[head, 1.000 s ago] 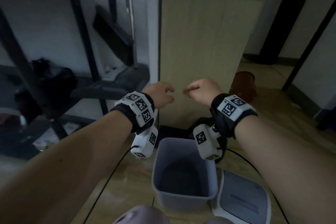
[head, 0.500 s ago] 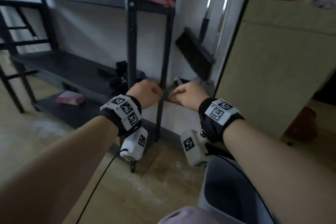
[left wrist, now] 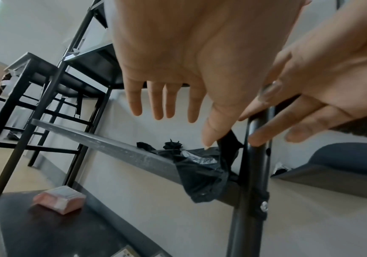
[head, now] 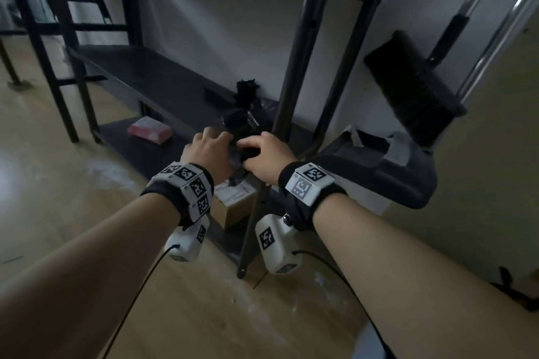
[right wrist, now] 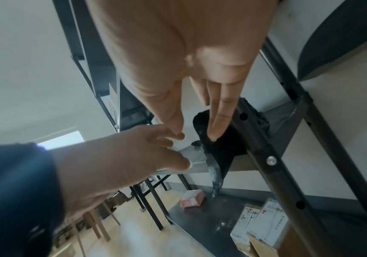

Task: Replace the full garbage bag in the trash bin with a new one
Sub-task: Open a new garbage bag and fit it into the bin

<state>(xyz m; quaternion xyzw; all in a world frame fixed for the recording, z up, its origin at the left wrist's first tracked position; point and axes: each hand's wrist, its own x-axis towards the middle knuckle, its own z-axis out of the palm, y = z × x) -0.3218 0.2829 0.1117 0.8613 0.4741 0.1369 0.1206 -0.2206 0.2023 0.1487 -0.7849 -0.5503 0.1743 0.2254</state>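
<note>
A crumpled heap of black garbage bags (head: 247, 125) lies on the middle shelf (head: 145, 79) of a black metal rack, beside its front post (head: 303, 46). Part of one bag (left wrist: 200, 173) hangs over the shelf edge. My left hand (head: 220, 138) hovers just left of the heap with straight fingers (left wrist: 167, 104) and holds nothing. My right hand (head: 250, 147) reaches in from the right, and its straight fingertips (right wrist: 214, 133) touch a black bag roll (right wrist: 220, 144); the thumb stands apart. A grey sliver at the bottom edge may be the trash bin (head: 370, 341).
A pink packet (head: 150, 133) and a labelled cardboard box (head: 236, 207) sit on the rack's bottom shelf. A black broom (head: 414, 96) and a grey dustpan (head: 379, 172) lean at the right against a wooden cabinet (head: 481, 154). Bare wooden floor lies to the left.
The view swung left from the grey bin to the rack. Both hands moved forward and down to the black bags, and their curled fingers straightened out.
</note>
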